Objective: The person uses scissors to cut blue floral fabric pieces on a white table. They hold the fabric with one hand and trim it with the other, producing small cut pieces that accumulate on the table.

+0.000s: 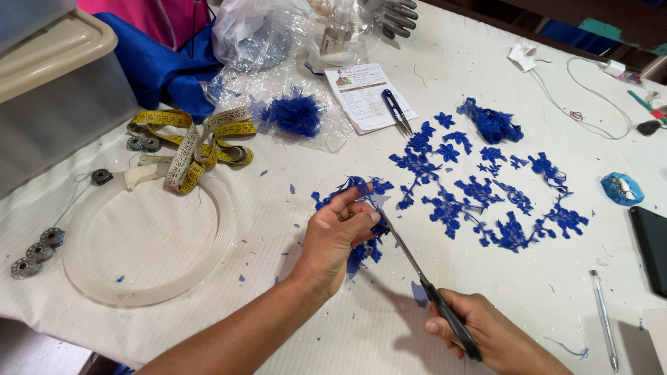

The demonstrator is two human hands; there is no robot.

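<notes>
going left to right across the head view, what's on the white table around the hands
metal bobbins → white plastic hoop → yellow measuring tape → left hand pinching blue lace → scissors in the right hand → cut blue lace flowers → silver pen → blue faceted box

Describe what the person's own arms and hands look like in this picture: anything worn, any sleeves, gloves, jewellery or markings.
Both hands are bare, with no gloves. The left hand joins a bare forearm that shows no sleeve as far as the picture's lower edge. The right hand is cut off near the wrist by the frame. No rings, watch, bracelets or markings can be seen on either.
</notes>
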